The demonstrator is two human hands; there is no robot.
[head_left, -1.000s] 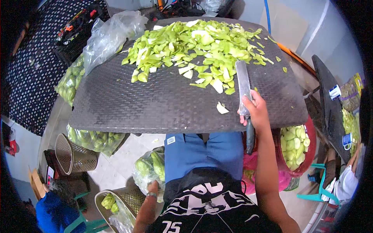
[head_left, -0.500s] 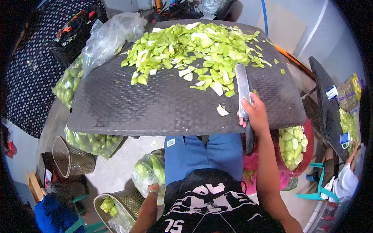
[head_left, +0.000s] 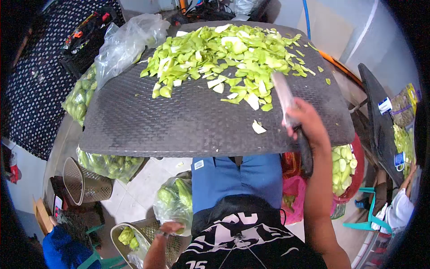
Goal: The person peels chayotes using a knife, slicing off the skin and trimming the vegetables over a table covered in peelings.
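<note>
The left hand [head_left: 171, 227] is low down, its fingers by the bottom of a see-through bag [head_left: 175, 198] of green veggies. I can't tell how far open they are, or if they grip. The right hand [head_left: 310, 120] has its fingers closed on the knife [head_left: 282, 87], where blade meets handle. The tip points away, maybe to keep it off the body. Right of those fingers, a red tub [head_left: 359, 157] keeps pale veggies together. Past them, peels [head_left: 264, 56] pile up on the bench [head_left: 197, 127], maybe out of the way.
</note>
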